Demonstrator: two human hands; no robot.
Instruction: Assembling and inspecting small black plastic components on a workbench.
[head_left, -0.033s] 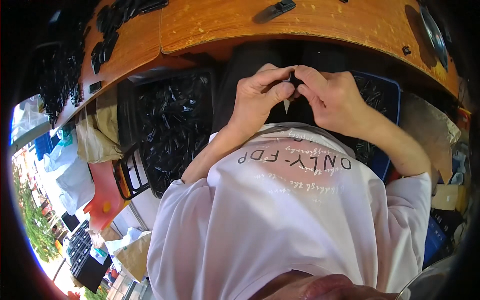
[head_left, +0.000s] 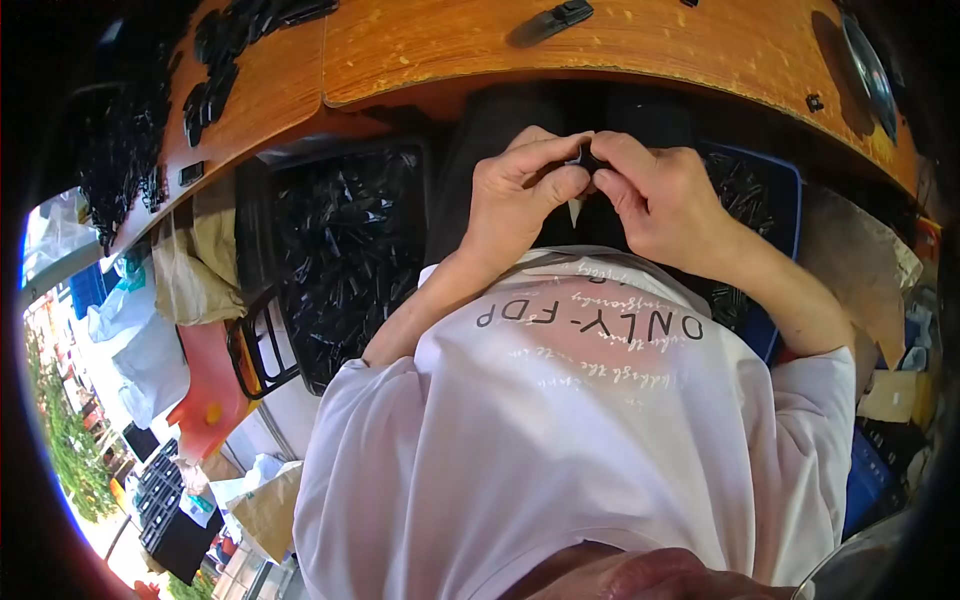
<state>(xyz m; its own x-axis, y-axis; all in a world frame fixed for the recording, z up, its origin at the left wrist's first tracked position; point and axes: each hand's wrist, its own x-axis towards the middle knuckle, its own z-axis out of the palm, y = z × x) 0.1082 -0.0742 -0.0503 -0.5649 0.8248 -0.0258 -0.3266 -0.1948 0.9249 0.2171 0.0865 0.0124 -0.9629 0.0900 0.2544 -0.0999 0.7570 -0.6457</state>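
Above my lap, close to the table's front edge, both hands meet fingertip to fingertip. My left hand [head_left: 513, 205] is closed, its thumb and forefinger pinching a small black piece [head_left: 586, 155]. My right hand [head_left: 672, 198] grips the same piece from the other side with bent fingers and thumb. Most of the piece is hidden by the fingers, so its kind cannot be told. A pale pointed tip [head_left: 574, 212] shows just below the left thumb; what it belongs to is hidden.
The worn wooden table [head_left: 430, 50] runs across the top, with a black clip-like part [head_left: 562, 17] and a black heap [head_left: 115, 150] on it. A black bin [head_left: 425, 200] of black pieces stands left of my legs, a blue-rimmed bin [head_left: 798, 200] to the right.
My right hand and forearm have shifted very slightly, and the fingers have adjusted a little around the black piece. My left hand keeps nearly the same place.
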